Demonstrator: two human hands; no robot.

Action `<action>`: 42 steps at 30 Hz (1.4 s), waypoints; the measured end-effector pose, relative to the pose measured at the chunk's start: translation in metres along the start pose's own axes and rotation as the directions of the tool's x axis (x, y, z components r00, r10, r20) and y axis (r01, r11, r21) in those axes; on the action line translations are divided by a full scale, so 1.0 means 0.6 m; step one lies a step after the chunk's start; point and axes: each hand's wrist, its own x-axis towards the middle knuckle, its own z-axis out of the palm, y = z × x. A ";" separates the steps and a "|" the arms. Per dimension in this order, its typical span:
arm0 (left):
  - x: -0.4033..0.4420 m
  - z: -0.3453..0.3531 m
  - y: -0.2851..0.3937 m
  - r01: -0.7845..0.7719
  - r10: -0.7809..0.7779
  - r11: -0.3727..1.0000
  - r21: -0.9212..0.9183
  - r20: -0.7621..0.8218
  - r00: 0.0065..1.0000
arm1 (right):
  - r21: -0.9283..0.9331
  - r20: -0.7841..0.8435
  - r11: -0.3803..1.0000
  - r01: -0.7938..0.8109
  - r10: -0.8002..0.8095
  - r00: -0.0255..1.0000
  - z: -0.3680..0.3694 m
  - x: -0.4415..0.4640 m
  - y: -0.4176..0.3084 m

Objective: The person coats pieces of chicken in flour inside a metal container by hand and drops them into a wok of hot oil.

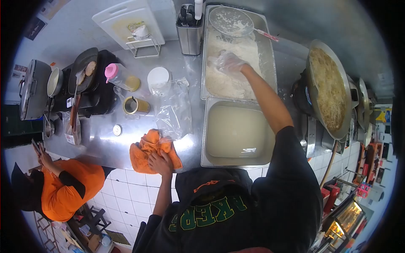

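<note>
My left hand (160,163) lies flat with its fingers apart on a crumpled orange cloth (141,155) at the table's front edge. In a clear plastic glove, my right hand (231,63) reaches into a metal tray of flour (242,86). Its fingertips are blurred against the white flour, so I cannot make out whether it grips anything. A round mesh strainer (231,21), dusted with flour, rests across the tray's far end. Directly in front of that tray stands a second metal tray (204,143) of cloudy, pale liquid.
A large wok (331,88) of foaming oil sits at right. Left are a pan (86,63), a pink-capped bottle (122,78), an open can (136,105) and a plastic bag (174,111). A utensil holder (188,38) stands behind. A person in orange (71,185) is at lower left.
</note>
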 end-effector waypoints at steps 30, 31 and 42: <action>0.000 -0.018 0.004 0.007 -0.007 0.999 -0.043 -0.008 1.000 | -0.318 -0.152 0.932 -0.173 0.130 0.980 -0.018 -0.013 0.143; 0.000 -0.020 0.003 -0.011 0.011 0.999 -0.049 -0.007 1.000 | -0.350 -0.201 0.884 -0.311 0.253 0.946 -0.042 -0.026 0.111; -0.003 -0.013 0.004 -0.003 0.000 0.998 -0.067 -0.039 0.999 | 0.045 -0.266 0.804 -0.593 0.582 0.768 0.007 -0.128 0.269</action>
